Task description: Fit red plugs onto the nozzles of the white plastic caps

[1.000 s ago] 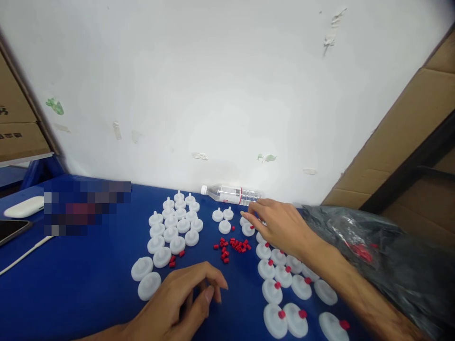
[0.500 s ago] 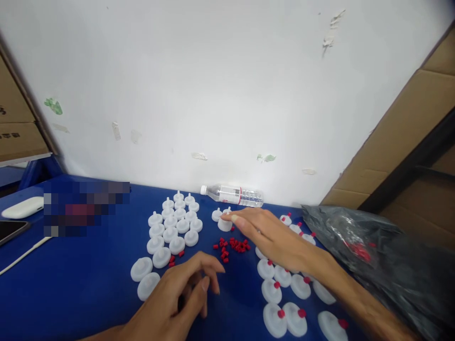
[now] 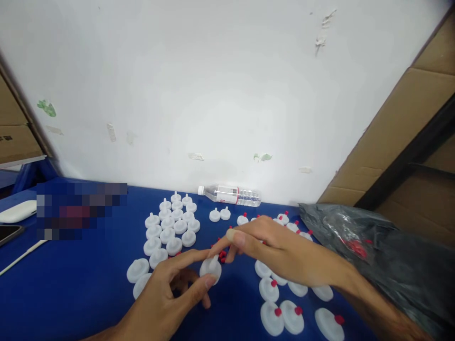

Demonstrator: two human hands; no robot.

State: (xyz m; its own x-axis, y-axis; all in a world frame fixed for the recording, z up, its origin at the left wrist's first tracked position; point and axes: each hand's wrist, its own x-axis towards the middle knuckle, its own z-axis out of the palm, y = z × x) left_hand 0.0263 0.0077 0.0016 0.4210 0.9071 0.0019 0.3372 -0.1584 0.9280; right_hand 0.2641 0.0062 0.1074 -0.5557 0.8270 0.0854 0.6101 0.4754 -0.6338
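Observation:
A white round plastic cap with a short nozzle (image 3: 210, 271) is tilted between the thumb and fingers of my left hand (image 3: 167, 289). From the right my right hand (image 3: 273, 246) reaches over, its index fingertip at the cap's upper edge beside the nozzle and its thumb apart from the cap. Small red tubular plugs (image 3: 222, 257) lie in a pile behind the cap, partly covered by my right fingers. Rows of white caps with bare nozzles (image 3: 167, 235) stand to the left. Other caps carrying red plugs (image 3: 272, 318) lie to the right, some hidden under my right arm.
Two bare white caps (image 3: 219, 214) stand near a plastic bottle (image 3: 229, 194) lying along the wall. A dark plastic bag (image 3: 384, 255) with red pieces covers the table's right side. At far left are a white device (image 3: 17, 211), a phone (image 3: 10, 232) and a cable.
My right hand has come nearer, bringing a white cap from the back to my left hand. My left thumb and fingers have closed on that cap.

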